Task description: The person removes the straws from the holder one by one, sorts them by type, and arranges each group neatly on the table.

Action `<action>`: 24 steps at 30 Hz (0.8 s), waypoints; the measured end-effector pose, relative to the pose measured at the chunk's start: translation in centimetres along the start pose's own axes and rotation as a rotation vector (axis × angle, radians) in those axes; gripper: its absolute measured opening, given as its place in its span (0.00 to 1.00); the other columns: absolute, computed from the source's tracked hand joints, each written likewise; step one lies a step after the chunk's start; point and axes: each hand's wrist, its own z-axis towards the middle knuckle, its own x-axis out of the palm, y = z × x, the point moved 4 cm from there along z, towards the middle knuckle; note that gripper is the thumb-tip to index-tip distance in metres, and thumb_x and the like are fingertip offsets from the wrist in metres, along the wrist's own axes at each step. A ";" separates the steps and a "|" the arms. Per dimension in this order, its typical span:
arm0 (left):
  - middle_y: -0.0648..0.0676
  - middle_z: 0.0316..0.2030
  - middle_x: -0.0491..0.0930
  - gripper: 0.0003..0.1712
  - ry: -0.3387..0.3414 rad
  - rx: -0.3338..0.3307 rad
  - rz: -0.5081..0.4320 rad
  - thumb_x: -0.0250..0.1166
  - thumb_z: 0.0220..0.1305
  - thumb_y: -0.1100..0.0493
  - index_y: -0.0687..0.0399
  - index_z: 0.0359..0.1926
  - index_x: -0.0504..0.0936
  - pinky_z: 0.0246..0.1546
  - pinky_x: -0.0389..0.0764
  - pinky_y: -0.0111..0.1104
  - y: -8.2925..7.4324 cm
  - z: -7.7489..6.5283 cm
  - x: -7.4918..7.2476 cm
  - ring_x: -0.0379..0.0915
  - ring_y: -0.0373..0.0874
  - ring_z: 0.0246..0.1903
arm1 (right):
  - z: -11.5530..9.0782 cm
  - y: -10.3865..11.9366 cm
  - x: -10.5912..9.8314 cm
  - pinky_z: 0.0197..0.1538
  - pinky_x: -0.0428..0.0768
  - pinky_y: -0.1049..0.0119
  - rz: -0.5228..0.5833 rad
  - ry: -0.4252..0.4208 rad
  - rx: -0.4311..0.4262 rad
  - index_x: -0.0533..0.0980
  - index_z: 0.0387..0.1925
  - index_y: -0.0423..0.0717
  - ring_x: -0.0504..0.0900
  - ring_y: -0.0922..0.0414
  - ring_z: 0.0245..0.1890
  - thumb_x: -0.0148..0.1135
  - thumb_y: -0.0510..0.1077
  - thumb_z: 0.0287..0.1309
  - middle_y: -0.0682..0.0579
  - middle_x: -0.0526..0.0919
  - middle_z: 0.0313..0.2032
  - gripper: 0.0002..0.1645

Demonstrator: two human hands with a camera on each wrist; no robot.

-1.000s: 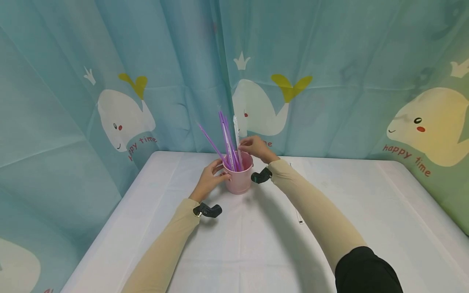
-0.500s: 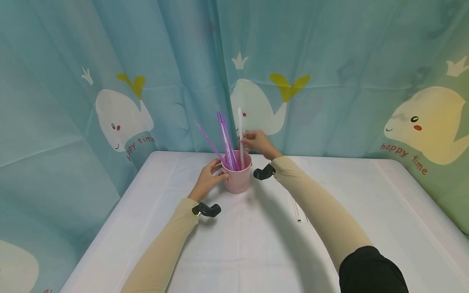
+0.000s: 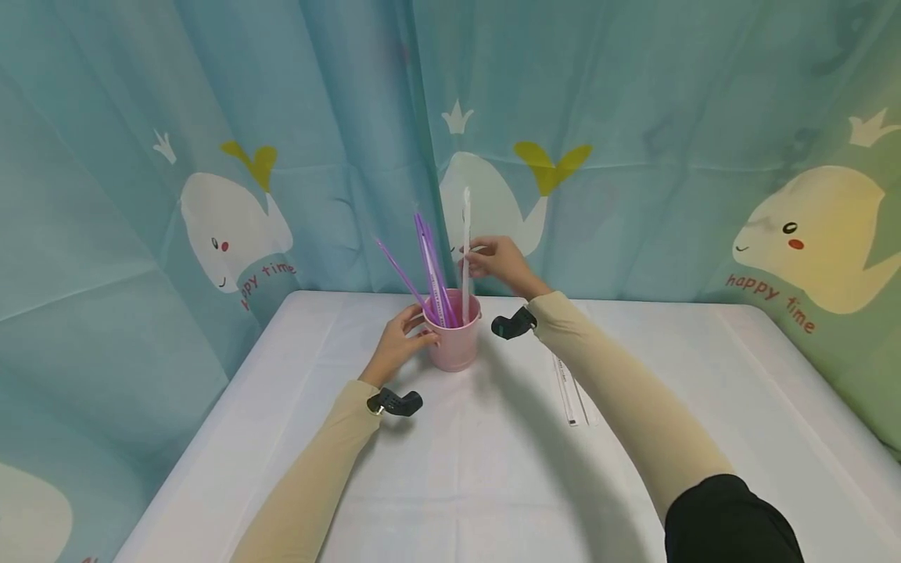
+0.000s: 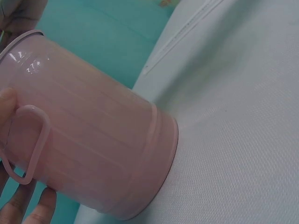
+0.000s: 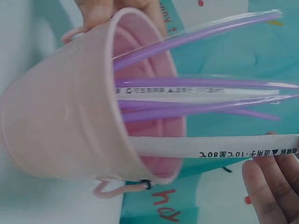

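Observation:
A pink bucket [image 3: 454, 348] with small side handles stands upright at the far middle of the table. My left hand [image 3: 398, 346] grips its left side, thumb in front, beside one handle [image 4: 39, 140]. Several purple straws [image 3: 432, 274] in clear printed wrappers lean inside it. My right hand [image 3: 498, 262] pinches a white wrapped straw [image 5: 210, 147] at the bucket's right side. This straw stands almost vertical, its lower end inside the rim and its upper end rising above my fingers.
To the right, partly behind my right forearm, wrapped straws [image 3: 565, 395] lie on the white table [image 3: 394, 493]. A blue-green curtain [image 3: 338, 109] printed with whales hangs along the table's back and left edges.
My right hand has moved up and slightly right, and the white straw now stands higher out of the bucket. The left hand keeps its hold; more of the straws lying on the table shows.

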 end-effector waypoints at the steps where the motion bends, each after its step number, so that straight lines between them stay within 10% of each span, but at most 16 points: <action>1: 0.61 0.68 0.61 0.39 0.003 0.001 0.002 0.65 0.56 0.68 0.62 0.68 0.60 0.66 0.70 0.42 0.0 0.0 0.0 0.60 0.55 0.67 | -0.1 0.2 -0.1 0.49 0.83 0.54 0.007 -0.003 -0.005 0.72 0.52 0.27 0.85 0.61 0.31 0.55 0.35 0.62 0.28 0.79 0.47 0.19; 24: 0.63 0.68 0.60 0.39 0.010 0.027 0.009 0.65 0.56 0.68 0.64 0.68 0.59 0.66 0.68 0.45 0.0 0.0 0.0 0.58 0.58 0.68 | -4.4 5.1 -4.8 0.46 0.85 0.65 0.014 -0.064 -0.175 0.75 0.49 0.31 0.86 0.63 0.34 0.56 0.37 0.62 0.49 0.87 0.35 0.16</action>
